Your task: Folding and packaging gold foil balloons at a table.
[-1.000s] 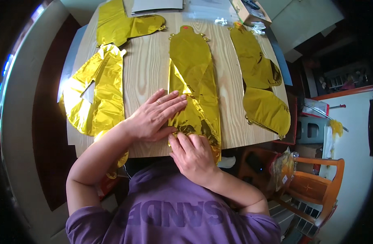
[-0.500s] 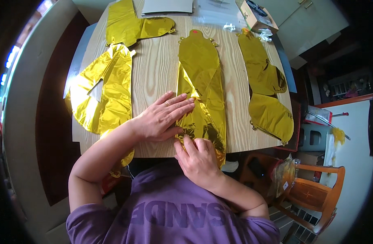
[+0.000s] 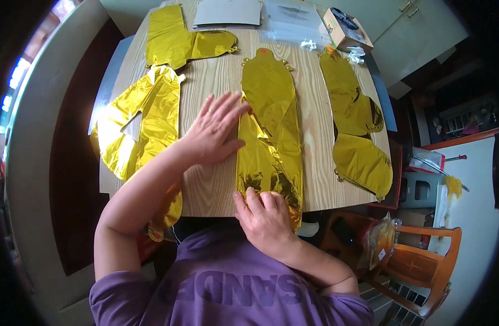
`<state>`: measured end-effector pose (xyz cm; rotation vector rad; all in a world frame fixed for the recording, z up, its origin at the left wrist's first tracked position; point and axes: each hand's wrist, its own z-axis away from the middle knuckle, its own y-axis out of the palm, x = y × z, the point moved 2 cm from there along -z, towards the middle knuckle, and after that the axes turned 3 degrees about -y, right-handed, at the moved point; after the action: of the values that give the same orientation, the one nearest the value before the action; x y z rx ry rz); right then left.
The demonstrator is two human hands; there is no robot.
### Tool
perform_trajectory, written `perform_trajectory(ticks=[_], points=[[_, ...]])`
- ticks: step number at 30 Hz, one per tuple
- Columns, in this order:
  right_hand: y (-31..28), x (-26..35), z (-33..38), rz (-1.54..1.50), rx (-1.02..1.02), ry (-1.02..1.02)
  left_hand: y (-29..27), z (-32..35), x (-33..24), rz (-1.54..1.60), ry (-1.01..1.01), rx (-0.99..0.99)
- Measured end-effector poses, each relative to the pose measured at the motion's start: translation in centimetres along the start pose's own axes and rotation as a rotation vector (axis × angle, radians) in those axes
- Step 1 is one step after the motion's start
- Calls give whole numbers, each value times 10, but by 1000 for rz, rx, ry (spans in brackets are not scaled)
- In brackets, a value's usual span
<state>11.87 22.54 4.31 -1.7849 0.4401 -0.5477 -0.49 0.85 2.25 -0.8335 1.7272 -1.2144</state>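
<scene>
A flat, uninflated gold foil balloon (image 3: pixel 268 87) lies lengthwise on the wooden table, with a diagonal crease down its middle and a red dot at its far tip. Beside its left edge, my left hand (image 3: pixel 214 130) is open, palm down, fingers spread, the fingertips reaching the foil. At the balloon's near end, my right hand (image 3: pixel 266 217) has its fingers bent and pressed close together on the crinkled foil. What lies under those fingertips is hidden. To the left is an A-shaped gold foil balloon (image 3: pixel 160 119), partly covered by my left forearm.
An L-shaped gold foil balloon (image 3: pixel 168 38) lies far left, and another curved one (image 3: pixel 363 157) lies right. Grey-white sheets (image 3: pixel 228 12), clear plastic sheets (image 3: pixel 293 19) and an open cardboard box (image 3: pixel 347 35) occupy the far side. A wooden chair (image 3: pixel 423 261) stands right of me.
My left hand has slid left and away from me, from the middle of the balloon to its left edge. My right hand stays on the near end. The view has shifted slightly.
</scene>
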Motion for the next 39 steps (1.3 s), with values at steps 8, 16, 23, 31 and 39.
perform_trajectory(ticks=[8,16,23,31,39], points=[[-3,-2,-1,-26,-35,-21,12,-60,53,-90,-382,-62],[-3,-2,1,-1,-15,15,4,-75,33,-102,-453,-225],[0,-4,2,-49,-46,74,-4,-8,-49,89,170,-207],[0,3,6,-6,-48,43,1,-6,-41,56,96,-199],[-2,5,6,16,-16,9,9,-40,7,87,-26,-91]])
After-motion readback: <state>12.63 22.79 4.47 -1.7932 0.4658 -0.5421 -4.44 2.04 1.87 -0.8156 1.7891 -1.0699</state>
